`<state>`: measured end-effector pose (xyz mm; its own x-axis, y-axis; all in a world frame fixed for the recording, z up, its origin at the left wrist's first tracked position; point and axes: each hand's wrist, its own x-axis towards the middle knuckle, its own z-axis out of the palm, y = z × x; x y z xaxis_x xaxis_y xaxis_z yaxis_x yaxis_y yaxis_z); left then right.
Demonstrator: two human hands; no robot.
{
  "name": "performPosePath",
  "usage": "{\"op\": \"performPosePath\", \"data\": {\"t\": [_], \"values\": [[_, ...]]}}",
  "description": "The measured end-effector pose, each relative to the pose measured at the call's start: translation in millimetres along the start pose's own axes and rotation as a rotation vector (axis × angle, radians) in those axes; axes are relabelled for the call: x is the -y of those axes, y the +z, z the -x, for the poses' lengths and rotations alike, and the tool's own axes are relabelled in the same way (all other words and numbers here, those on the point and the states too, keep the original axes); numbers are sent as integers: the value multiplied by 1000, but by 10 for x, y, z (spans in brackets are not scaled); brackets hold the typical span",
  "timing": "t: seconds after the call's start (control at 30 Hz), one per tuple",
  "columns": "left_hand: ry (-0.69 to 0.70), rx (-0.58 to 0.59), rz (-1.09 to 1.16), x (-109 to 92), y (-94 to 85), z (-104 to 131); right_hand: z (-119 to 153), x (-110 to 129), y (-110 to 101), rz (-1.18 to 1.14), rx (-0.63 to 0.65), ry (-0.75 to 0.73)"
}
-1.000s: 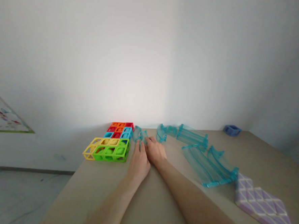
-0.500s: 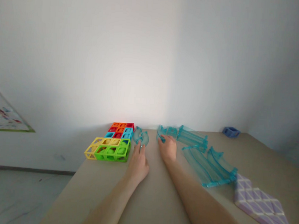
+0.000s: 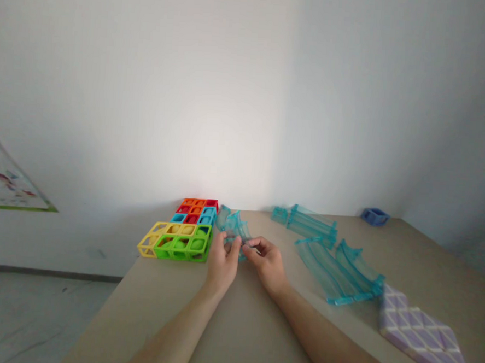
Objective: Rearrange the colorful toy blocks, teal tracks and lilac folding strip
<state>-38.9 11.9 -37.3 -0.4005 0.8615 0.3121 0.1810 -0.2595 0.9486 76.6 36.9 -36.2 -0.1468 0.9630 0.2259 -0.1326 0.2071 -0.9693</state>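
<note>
My left hand (image 3: 224, 257) and my right hand (image 3: 268, 262) are close together above the table, fingers and thumbs pinched. Between them is a translucent teal curved track piece (image 3: 236, 223), raised off the tabletop and partly covered by the fingers. More teal plastic shows below the fingertips; I cannot tell whether it is the same piece or a second one. Just behind, another teal curved piece (image 3: 223, 216) lies beside the colored cube blocks (image 3: 189, 244), which have balls inside their open frames.
On the right lie teal straight track pieces (image 3: 311, 224), a small teal connector (image 3: 279, 214) and wide wavy teal track pieces (image 3: 335, 269). A purple and white block puzzle (image 3: 422, 335) is near the right edge. A blue frame block (image 3: 375, 216) sits at the back, by the wall (image 3: 248, 94).
My right hand has moved left and toward me, bringing a teal piece from the back of the table. My left hand has closed, and both hands now meet at the teal track.
</note>
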Motion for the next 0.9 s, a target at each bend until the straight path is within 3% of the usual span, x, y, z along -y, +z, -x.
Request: {"op": "performPosePath", "data": {"t": [0.13, 0.3, 0.47, 0.77, 0.9], "values": [[-37, -65, 89, 48, -35, -45, -46, 2, 1, -81, 20, 35], [-126, -46, 240, 24, -18, -53, -224, -121, -138, -64, -148, 23], [-317, -25, 480, -21, 0, -41, -338, -194, -281, 115, -271, -50], [-437, -33, 627, 21, -6, -84, -205, -109, -228, 274, -107, -291], [-453, -21, 646, -8, -26, -103, -228, -85, -300, 394, 3, -353]]}}
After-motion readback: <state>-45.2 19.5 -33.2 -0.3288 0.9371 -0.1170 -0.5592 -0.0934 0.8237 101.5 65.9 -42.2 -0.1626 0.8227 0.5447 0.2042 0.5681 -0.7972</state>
